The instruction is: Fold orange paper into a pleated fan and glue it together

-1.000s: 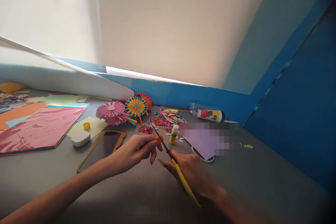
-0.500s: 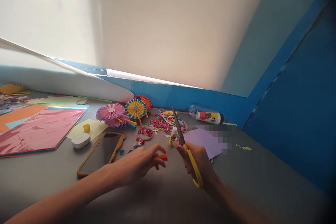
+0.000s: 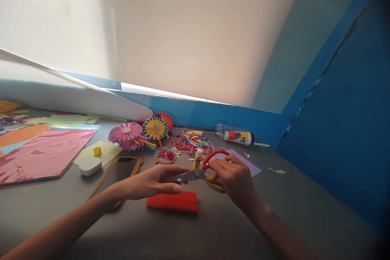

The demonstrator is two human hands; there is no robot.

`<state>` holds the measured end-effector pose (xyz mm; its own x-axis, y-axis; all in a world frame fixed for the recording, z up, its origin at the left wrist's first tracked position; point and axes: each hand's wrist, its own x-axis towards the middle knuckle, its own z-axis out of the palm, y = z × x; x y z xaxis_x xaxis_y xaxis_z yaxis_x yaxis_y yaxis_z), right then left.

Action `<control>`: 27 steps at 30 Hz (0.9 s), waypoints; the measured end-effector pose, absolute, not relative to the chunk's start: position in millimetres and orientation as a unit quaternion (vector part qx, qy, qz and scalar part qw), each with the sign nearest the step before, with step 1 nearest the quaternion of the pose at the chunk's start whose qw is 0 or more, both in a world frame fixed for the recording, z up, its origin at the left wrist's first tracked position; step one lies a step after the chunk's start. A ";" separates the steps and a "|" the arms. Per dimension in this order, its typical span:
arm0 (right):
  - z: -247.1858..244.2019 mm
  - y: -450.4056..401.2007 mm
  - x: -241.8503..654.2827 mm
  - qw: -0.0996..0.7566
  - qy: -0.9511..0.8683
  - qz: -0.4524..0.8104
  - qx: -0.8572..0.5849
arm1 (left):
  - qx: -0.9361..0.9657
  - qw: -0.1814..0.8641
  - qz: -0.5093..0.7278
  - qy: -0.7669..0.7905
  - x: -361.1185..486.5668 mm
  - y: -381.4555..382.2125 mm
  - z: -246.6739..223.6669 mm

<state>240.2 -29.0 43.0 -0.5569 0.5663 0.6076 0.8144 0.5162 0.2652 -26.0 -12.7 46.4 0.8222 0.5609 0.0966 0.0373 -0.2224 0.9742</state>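
Observation:
My right hand (image 3: 234,180) grips a pair of scissors (image 3: 190,176) by their red and yellow handles, and the steel blades point left. My left hand (image 3: 149,183) lies flat and open, its fingertips close to the blades and holding nothing. Just below it, a folded red paper strip (image 3: 172,202) rests on the grey table (image 3: 274,211). A small white-capped glue bottle (image 3: 198,159) stands just behind the scissors, close to my right hand.
Pleated paper fans (image 3: 134,136) and a heap of colored paper scraps (image 3: 191,144) lie ahead. To the left are a phone in a yellow case (image 3: 122,172), a white case (image 3: 90,166) and pink sheets (image 3: 42,158). Lilac paper (image 3: 240,160) lies right; a blue wall borders the table.
The scissors have swung from pointing away from me to pointing left, with their red handle now showing. The folded red paper strip now lies on the table below my left hand.

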 end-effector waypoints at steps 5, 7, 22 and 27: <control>41.6 -30.0 227.9 0.220 -0.848 -0.298 -0.379 | 0.762 0.563 0.176 0.266 -13.7 -26.3 37.9; 42.5 -27.3 226.6 0.240 -0.828 -0.303 -0.406 | 0.765 0.529 0.228 0.288 -12.0 -21.0 31.4; 13.0 -33.7 204.6 0.258 -0.875 -0.092 -0.399 | 0.256 0.400 0.831 0.289 -109.5 64.5 45.6; 10.8 -33.3 200.4 0.255 -0.881 -0.073 -0.392 | 0.227 0.383 0.843 0.302 -171.1 73.7 48.2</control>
<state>200.4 -33.3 10.8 -0.5628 0.6526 0.5073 0.7275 0.6824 -0.0708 -171.1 73.7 48.2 -0.6043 0.7822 0.1515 -0.5081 -0.5248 0.6830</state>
